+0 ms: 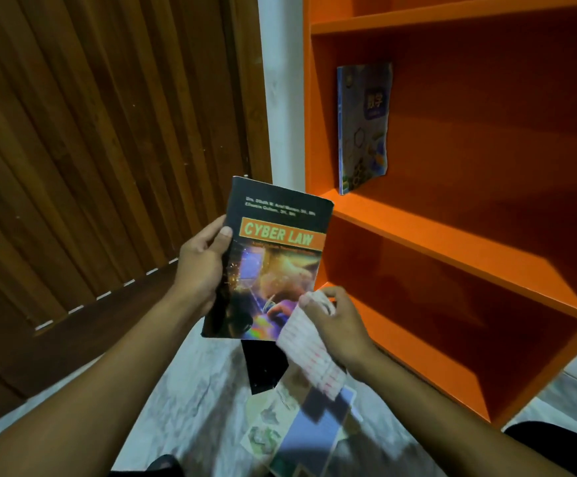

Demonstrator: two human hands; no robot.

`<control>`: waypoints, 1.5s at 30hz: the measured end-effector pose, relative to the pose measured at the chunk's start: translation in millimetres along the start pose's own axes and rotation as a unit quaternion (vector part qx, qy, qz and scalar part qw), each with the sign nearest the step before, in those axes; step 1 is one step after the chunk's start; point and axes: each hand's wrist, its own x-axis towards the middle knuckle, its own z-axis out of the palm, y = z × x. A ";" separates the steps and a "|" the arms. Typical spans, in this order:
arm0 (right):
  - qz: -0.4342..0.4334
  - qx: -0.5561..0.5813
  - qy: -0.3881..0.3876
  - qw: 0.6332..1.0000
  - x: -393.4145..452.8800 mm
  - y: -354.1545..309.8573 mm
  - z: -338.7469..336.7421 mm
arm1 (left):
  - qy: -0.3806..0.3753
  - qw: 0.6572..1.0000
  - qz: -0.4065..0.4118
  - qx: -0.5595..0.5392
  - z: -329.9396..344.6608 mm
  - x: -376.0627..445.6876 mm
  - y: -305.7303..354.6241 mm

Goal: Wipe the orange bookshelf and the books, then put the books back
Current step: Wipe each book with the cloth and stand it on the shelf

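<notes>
Two hands share the work here, and each one's hold seems to fit its job. Furthest left, the wooden slatted door [90, 149] stands behind the scene. Next comes the left hand [201, 266], wrapped round the spine edge of the "Cyber Law" book [273, 259], thumb pressed on the front cover and fingers out of sight behind it; that grip tilts the cover up toward the camera, likely so its face lies free for wiping. Below the book, more books [300, 418] lie on the marbled floor [183, 401], presumably waiting their turn. Moving right, the right hand [338, 321] pinches a white cloth with pink stripes [309, 349] between curled fingers and thumb, bunched against the book's lower right corner, the loose end hanging down. Further right stands the orange bookshelf [452, 235], where one blue book [362, 129] leans upright against the left wall of a middle compartment; the lower compartments in view hold nothing.
</notes>
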 end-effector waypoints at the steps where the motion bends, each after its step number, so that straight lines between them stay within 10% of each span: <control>1: 0.024 0.017 0.003 1.000 4.5 -0.5 -6.0 | -0.029 0.999 0.007 0.014 -0.1 -0.6 1.4; 16: -0.011 0.091 0.058 0.994 16.1 -27.4 -41.4 | -0.179 0.941 0.031 0.284 -3.9 -1.2 -7.5; 45: -0.124 -0.033 0.201 0.971 118.3 -153.4 -197.8 | 0.073 0.961 0.112 0.244 240.2 164.5 26.3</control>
